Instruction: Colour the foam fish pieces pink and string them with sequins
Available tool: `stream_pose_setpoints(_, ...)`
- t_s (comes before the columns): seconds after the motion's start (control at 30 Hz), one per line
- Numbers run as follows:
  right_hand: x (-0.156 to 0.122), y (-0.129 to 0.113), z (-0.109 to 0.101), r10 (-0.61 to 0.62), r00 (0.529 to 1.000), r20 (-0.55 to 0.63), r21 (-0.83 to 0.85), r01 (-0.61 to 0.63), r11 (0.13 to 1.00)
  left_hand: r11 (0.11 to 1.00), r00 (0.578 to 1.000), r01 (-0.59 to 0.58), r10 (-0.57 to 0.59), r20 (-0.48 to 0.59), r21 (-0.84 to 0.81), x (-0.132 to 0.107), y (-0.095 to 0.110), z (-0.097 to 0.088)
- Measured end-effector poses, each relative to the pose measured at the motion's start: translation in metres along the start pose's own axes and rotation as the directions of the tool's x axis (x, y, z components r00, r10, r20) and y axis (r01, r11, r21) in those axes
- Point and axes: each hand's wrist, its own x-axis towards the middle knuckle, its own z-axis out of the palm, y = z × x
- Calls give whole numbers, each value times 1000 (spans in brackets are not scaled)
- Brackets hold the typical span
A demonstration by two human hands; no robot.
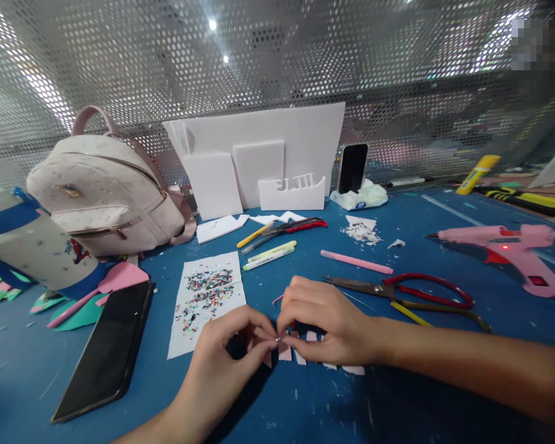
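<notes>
My left hand [229,348] and my right hand [321,320] meet above the blue table, thumbs and fingertips pinched together. Between the fingertips is a tiny shiny piece [278,340], too small to name. Just under and beside the fingers lie several small cut pink pieces [285,352], partly hidden by my right hand. To the left, a white sheet [178,336] carries a scatter of small multicoloured bits [210,288]. Large scissors [383,288] with red and yellowish handles lie beyond my right wrist.
A pink glue gun [504,243] with a red light lies at right. Markers [271,254], a pink pen [356,261] and a cutter [284,229] lie ahead. White foam boards [259,129] stand behind, near a backpack [106,191]. A dark phone [106,351] lies at left.
</notes>
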Motion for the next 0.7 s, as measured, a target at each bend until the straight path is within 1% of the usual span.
stream_pose_setpoints(0.1,1,0,0,-24,1000,17,-4,24,1000,1000,1000,18,-18,-7,-21,-1,1,2)
stream_pose_setpoints(0.23,1,0,-1,-24,1000,1,-18,24,1000,1000,1000,11,-11,-9,-3,-1,1,3)
stream_pose_setpoints(0.4,1,0,-1,-21,999,44,26,20,999,1000,1000,-7,7,-13,-1,0,1,2)
stream_pose_setpoints(0.57,0,0,0,-19,998,56,14,18,1000,1000,1000,-4,4,-2,5,-1,1,1)
stream_pose_setpoints(0.63,0,0,0,-3,999,53,2,2,1000,1000,1000,-16,16,-1,20,-1,1,1)
stream_pose_setpoints(0.7,0,0,0,42,998,43,-14,-42,999,998,999,-44,45,-15,43,-2,0,1)
